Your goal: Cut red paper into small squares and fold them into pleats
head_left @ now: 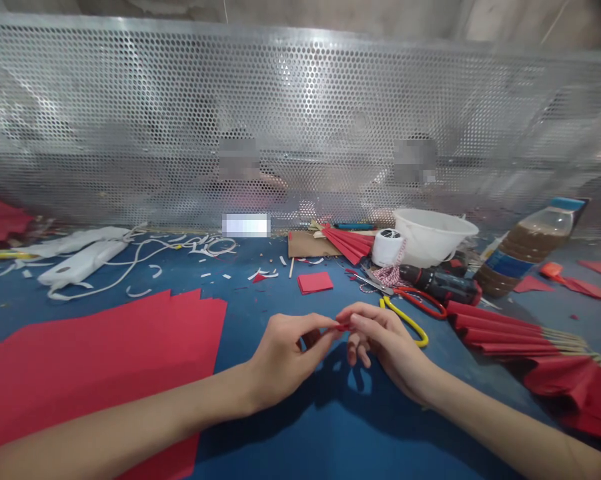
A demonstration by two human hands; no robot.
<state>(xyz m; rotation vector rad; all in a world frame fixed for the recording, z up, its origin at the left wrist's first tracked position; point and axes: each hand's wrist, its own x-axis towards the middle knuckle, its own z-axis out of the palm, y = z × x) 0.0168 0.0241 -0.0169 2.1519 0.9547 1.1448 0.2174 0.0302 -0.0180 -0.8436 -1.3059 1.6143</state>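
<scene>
Between my two hands, just above the blue table (260, 443), is a small piece of red paper (342, 327). My left hand (293, 350) pinches it from one side with thumb and fingers. From the other side my right hand (375, 337) grips it between thumb and forefinger, the remaining fingers loosely curled. Most of the piece is hidden by my fingertips. Large red paper sheets (130, 353) lie fanned beneath my left forearm. A small stack of red paper squares (315, 283) sits beyond my hands. Scissors with red and yellow handles (405, 320) lie past my right hand.
Pleated red paper fans (510, 330) lie at the right. Behind the scissors are a cordless drill (443, 283), a thread spool (387, 248), a white bucket (430, 237) and a tilted bottle of brown liquid (525, 250). A power strip (83, 261) lies back left, before a perforated metal screen (300, 127).
</scene>
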